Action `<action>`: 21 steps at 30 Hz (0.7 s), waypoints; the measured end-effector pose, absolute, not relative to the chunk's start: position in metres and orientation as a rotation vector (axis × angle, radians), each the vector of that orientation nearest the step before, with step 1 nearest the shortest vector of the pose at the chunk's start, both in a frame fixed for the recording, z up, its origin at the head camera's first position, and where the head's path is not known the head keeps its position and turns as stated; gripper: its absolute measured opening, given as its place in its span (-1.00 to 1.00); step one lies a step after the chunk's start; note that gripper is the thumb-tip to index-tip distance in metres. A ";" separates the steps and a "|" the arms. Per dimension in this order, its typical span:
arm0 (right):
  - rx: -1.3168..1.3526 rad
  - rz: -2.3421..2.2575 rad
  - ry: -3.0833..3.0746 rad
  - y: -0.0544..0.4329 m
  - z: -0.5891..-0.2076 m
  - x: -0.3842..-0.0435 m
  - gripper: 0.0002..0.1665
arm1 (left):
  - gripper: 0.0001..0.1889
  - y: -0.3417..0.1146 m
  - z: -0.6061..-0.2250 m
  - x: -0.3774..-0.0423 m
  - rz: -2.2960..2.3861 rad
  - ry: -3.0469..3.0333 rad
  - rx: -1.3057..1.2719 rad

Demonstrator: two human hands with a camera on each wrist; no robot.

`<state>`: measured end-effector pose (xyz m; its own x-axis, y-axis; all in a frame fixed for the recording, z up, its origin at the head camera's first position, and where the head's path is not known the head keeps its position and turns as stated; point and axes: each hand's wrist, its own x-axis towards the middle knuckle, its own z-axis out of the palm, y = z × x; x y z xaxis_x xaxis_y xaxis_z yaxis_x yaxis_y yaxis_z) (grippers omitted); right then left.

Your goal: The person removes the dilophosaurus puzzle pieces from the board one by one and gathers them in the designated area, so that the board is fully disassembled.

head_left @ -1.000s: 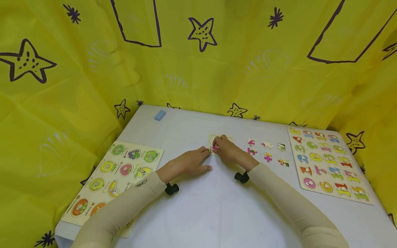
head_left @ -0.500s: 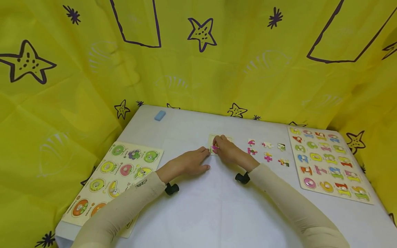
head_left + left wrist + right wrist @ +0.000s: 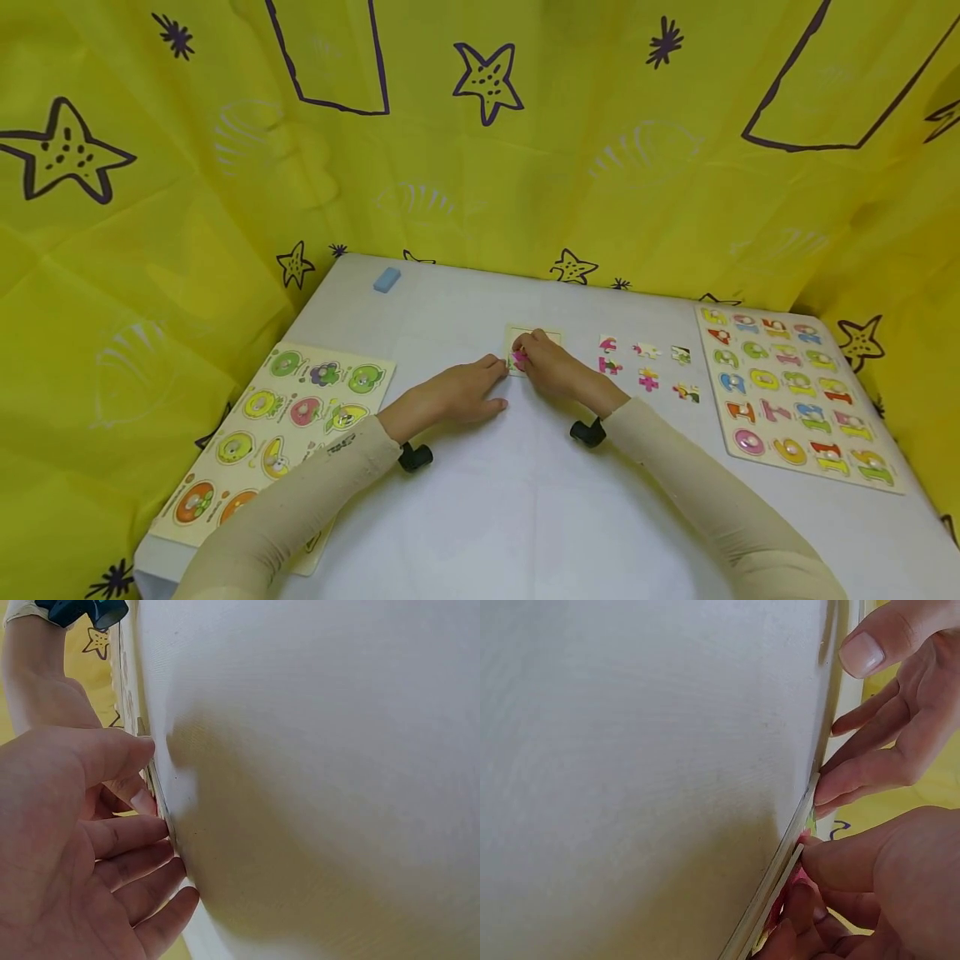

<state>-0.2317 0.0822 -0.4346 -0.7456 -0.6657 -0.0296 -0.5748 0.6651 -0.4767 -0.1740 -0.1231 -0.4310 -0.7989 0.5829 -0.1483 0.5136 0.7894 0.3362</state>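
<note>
A small wooden puzzle frame (image 3: pixel 513 335) lies flat near the middle of the table. Over its left part my right hand (image 3: pixel 555 364) pinches a pink jigsaw piece (image 3: pixel 518 360) between thumb and fingers. The right wrist view shows that piece slightly raised at one edge against the frame, much of it behind the fingers. My left hand (image 3: pixel 468 393) touches the frame's left edge with its fingertips, thumb apart. In the left wrist view, the fingers of the left hand (image 3: pixel 97 840) lie fairly straight along that edge. Several loose jigsaw pieces (image 3: pixel 648 380) lie right of the frame.
On the left, partly under my sleeve, is a fruit puzzle board (image 3: pixel 296 375). A number puzzle board (image 3: pixel 768 417) lies on the right. A blue block (image 3: pixel 387 279) sits at the back left. A yellow curtain (image 3: pixel 525 183) hangs behind the white table (image 3: pixel 517 517).
My right hand has shifted very slightly while keeping the pink jigsaw piece at the frame. The left hand and the loose pieces stay in place.
</note>
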 end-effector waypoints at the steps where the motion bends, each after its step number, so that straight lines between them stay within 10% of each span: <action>1: -1.016 -0.671 2.679 0.082 -0.435 -0.232 -0.74 | -0.48 -0.123 -0.431 -0.174 0.412 2.737 0.854; 21: -1.029 -0.782 2.650 0.087 -0.436 -0.239 -0.72 | -0.48 -0.120 -0.431 -0.177 0.383 2.717 0.813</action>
<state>-0.2386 0.0872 -0.4359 -0.7401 -0.6724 0.0108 -0.5706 0.6194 -0.5392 -0.1766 -0.1203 -0.4308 -0.8029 0.5660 -0.1871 0.4921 0.8065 0.3277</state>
